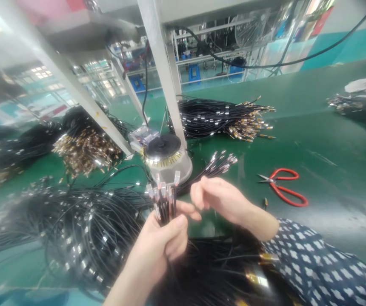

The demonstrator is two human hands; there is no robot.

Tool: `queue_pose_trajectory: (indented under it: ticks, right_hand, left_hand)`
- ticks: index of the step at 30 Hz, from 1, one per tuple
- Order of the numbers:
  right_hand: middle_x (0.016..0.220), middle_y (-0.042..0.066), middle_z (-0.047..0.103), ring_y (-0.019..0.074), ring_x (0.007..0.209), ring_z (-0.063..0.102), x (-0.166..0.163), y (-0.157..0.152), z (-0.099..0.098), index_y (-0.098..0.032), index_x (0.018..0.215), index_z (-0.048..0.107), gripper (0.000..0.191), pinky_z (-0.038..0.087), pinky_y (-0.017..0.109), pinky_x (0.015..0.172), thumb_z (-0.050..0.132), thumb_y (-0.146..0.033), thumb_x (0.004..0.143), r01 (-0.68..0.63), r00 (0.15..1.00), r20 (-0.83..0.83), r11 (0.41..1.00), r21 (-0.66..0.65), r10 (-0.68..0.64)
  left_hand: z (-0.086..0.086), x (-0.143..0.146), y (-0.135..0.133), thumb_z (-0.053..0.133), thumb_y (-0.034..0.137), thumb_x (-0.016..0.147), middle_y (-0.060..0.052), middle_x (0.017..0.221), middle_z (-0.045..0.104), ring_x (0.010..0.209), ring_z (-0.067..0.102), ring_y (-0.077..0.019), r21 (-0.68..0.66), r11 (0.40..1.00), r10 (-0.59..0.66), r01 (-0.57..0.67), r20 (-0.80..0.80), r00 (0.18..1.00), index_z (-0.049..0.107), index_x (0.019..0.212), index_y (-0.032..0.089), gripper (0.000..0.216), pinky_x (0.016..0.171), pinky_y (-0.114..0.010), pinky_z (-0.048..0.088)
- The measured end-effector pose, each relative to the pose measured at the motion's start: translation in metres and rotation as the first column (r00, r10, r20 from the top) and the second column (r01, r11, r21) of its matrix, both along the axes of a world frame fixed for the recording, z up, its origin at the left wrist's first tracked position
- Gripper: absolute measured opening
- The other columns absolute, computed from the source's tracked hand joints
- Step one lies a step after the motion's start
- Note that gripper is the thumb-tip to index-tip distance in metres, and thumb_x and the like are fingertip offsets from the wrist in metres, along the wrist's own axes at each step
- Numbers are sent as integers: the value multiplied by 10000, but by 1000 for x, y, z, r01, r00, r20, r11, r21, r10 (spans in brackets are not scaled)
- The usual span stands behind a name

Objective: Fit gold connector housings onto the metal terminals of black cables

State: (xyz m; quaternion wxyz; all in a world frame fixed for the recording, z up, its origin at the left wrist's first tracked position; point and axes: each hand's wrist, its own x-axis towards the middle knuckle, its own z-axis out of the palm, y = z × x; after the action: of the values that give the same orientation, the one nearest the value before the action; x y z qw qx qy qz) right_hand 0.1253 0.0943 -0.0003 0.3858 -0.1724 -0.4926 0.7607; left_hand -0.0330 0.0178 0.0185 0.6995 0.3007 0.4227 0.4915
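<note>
My left hand [162, 240] is closed round a small bunch of black cables [164, 199], held upright with their silver metal ends pointing up. My right hand [223, 199] sits just right of the bunch, fingers curled inward toward the cable tips; whether it pinches anything is hidden. A patterned dark sleeve covers my right forearm. Behind the hands stands a round grey device with a black disc top [167, 153] at the foot of a white post.
Red-handled scissors [283, 187] lie on the green table [330, 161] to the right. Heaps of black cables lie at the left [84, 229], far centre [224, 117], and with gold connectors at far left [84, 148]. Another bundle [216, 165] lies beside the device.
</note>
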Motion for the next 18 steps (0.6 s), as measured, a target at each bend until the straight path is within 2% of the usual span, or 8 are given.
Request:
queue_pose_trajectory:
  ticks: [3, 5, 8, 10, 13, 15, 18]
  right_hand:
    - [628, -27, 584, 65, 547, 476, -2, 1, 3, -144, 660, 644, 323, 375, 207, 538, 658, -407, 846, 171, 984, 45, 985, 17, -172]
    - [635, -37, 611, 68, 524, 516, -5, -3, 8, -154, 753, 634, 237, 409, 209, 533, 726, -370, 786, 163, 984, 69, 986, 27, -164]
    - [564, -51, 612, 100, 442, 565, -11, -12, 16, -175, 799, 574, 259, 445, 238, 491, 740, -371, 766, 117, 989, 91, 993, 16, -118]
    - [549, -54, 597, 104, 437, 568, -12, -16, 18, -181, 777, 545, 253, 457, 245, 493, 716, -368, 792, 141, 985, 93, 989, 31, -144]
    - [728, -24, 631, 65, 504, 548, -12, -17, 16, -178, 764, 545, 230, 458, 216, 523, 709, -335, 802, 197, 978, 66, 979, 55, -200]
    - [798, -12, 643, 43, 474, 517, -11, -15, 13, -179, 780, 534, 235, 424, 191, 477, 695, -347, 814, 165, 985, 47, 986, 37, -167]
    - [679, -31, 625, 51, 426, 505, -10, -13, 10, -181, 812, 505, 268, 407, 186, 447, 672, -390, 832, 3, 998, 62, 1000, -16, -2]
  left_hand:
    - [0, 4, 0, 784, 323, 737, -26, 678, 651, 331, 280, 23, -5, 1000, 11, -11, 8, 1000, 720, 795, 147, 196, 324, -137, 225]
    - [0, 8, 0, 737, 348, 784, -30, 639, 638, 329, 315, 8, -20, 1000, 22, -22, -15, 1000, 704, 757, 133, 219, 329, -145, 234]
    - [0, 12, 1, 684, 360, 825, -36, 560, 614, 316, 369, -26, -19, 999, 35, -36, -60, 998, 679, 687, 109, 286, 325, -169, 273]
    - [1, 13, 0, 720, 360, 789, -37, 558, 625, 336, 443, -67, -21, 995, 98, -99, -60, 993, 689, 707, 111, 264, 333, -195, 349]
    - [3, 11, -1, 808, 311, 695, -56, 652, 684, 490, 593, -133, -40, 959, 278, -281, -65, 958, 705, 729, 114, 225, 457, -240, 497]
    - [3, 9, -2, 824, 298, 677, -45, 635, 677, 536, 614, -143, -40, 933, 354, -358, -79, 932, 706, 718, 114, 223, 496, -238, 518]
    - [1, 7, -4, 792, 333, 717, 22, 512, 573, 418, 516, -108, -52, 923, 376, -381, -87, 922, 706, 761, 132, 223, 372, -208, 443]
